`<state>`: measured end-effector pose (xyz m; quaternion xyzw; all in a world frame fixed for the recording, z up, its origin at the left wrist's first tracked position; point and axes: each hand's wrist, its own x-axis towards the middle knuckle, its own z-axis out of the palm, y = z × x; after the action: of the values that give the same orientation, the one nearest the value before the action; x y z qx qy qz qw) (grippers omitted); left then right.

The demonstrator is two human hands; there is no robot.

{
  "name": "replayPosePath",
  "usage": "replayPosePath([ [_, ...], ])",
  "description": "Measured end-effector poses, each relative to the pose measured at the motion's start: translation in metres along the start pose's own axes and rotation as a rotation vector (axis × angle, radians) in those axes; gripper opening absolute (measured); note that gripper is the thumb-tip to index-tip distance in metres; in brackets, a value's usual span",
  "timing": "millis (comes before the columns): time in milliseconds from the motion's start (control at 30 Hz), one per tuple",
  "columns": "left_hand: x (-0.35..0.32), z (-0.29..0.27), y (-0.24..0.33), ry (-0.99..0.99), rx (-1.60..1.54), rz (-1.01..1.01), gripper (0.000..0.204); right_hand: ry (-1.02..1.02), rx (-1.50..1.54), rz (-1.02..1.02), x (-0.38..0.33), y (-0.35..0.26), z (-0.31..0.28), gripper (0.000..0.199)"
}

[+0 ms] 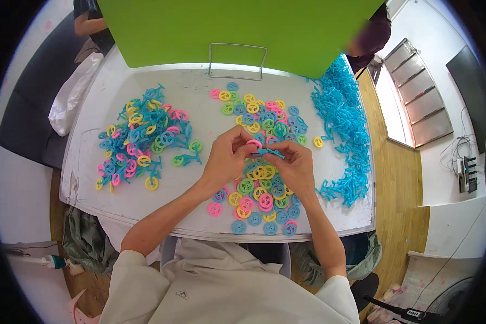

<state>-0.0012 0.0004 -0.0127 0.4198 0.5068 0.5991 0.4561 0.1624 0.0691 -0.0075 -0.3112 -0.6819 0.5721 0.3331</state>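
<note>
My left hand (225, 157) is closed, its thumb and fingers pinching a small pink plastic wheel (254, 143). Close against it, my right hand (295, 163) grips a thin blue plastic stem piece (275, 153) between thumb and fingertips. Wheel and stem meet between my hands; fingers hide exactly how they join. Below and beyond them spreads a loose pile of spoked wheels (247, 187) in pink, yellow, green and blue.
At the left lies a heap of wheels attached to blue stems (137, 129). Loose blue stems (343, 129) line the table's right side. A green panel (243, 29) rises at the back, with a wire stand (237, 45) before it. Other people are partly visible beyond.
</note>
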Motion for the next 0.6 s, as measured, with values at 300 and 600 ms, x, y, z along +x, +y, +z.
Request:
replayPosePath([
  [300,0.0,0.0,0.012,0.041,-0.038,-0.113,0.004,0.032,0.099,-0.025,-0.001,0.015,0.003,0.014],
  [600,-0.003,0.001,0.01,0.087,0.018,-0.067,0.004,0.005,0.378,0.132,-0.001,0.018,0.003,0.016],
])
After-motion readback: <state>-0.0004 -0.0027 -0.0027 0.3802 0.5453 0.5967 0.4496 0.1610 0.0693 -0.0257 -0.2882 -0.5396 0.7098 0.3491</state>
